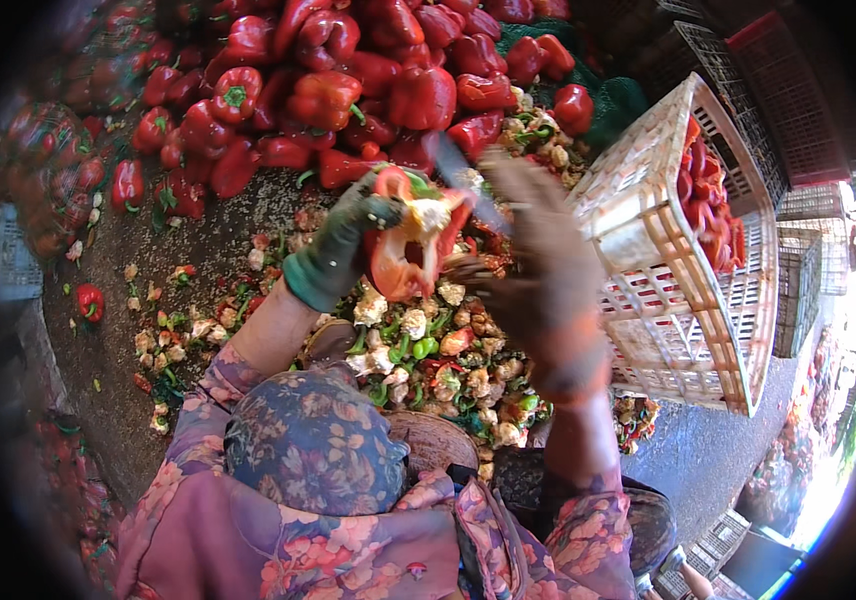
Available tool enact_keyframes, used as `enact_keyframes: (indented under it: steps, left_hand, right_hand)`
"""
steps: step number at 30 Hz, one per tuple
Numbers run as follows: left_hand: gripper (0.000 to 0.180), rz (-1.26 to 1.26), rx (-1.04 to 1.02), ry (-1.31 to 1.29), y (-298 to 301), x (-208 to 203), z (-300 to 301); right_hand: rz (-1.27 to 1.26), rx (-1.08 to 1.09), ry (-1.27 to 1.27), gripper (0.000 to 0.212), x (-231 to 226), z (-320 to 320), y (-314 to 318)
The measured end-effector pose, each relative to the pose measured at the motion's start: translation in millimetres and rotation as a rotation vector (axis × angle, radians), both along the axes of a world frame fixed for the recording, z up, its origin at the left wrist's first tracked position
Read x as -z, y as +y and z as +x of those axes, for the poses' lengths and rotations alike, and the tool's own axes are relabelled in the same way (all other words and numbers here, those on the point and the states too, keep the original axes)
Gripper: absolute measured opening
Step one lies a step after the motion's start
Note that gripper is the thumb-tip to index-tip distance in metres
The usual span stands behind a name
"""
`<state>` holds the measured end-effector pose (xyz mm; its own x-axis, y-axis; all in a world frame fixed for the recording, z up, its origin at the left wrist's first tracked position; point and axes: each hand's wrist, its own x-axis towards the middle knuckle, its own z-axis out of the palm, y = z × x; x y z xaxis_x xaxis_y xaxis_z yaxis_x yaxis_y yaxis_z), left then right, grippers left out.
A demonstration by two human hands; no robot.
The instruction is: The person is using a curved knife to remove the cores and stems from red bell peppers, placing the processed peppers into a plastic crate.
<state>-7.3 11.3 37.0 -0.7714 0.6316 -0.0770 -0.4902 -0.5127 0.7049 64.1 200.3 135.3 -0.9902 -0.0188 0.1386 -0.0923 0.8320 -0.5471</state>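
My left hand (336, 240), in a green glove, is closed around a red bell pepper (396, 265). The pepper is cut open, and its pale seed core (430, 215) and hollow inside show. To the right of it, my right hand (538, 265), in a dark glove with an orange cuff, is smeared by motion. A knife (489, 212) is in that hand, its blurred blade slanting up and left, close by the pepper's right side. Whether the blade touches the pepper I cannot tell. Beneath both hands lies a heap of cut-out pepper cores (413, 325) with green stems.
A big pile of whole red peppers (348, 75) lies ahead. At the right, a tilted white plastic crate (638, 240) holds cut red pepper pieces (713, 215). Net sacks of peppers (48, 160) stand at the left. More crates (798, 270) are stacked at far right. Seeds litter the floor.
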Motion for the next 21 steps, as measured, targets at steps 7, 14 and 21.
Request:
enact_keyframes:
  steps: [7, 14, 21]
  left_hand:
    - [0.05, 0.024, 0.108, -0.292, -2.9, 2.0, 28.6]
    - [0.051, -0.027, 0.052, -0.222, -10.3, 9.9, 35.4]
    - [0.051, -0.138, 0.114, -0.412, -21.1, 39.9, 37.4]
  right_hand:
    - [0.274, -0.316, -0.21, 0.08, 25.4, -25.0, -25.6]
    - [-0.846, -0.118, -0.46, 0.047, 83.2, -23.0, -8.3]
    - [0.0, 0.077, -0.11, 0.053, 109.5, -12.1, -38.8]
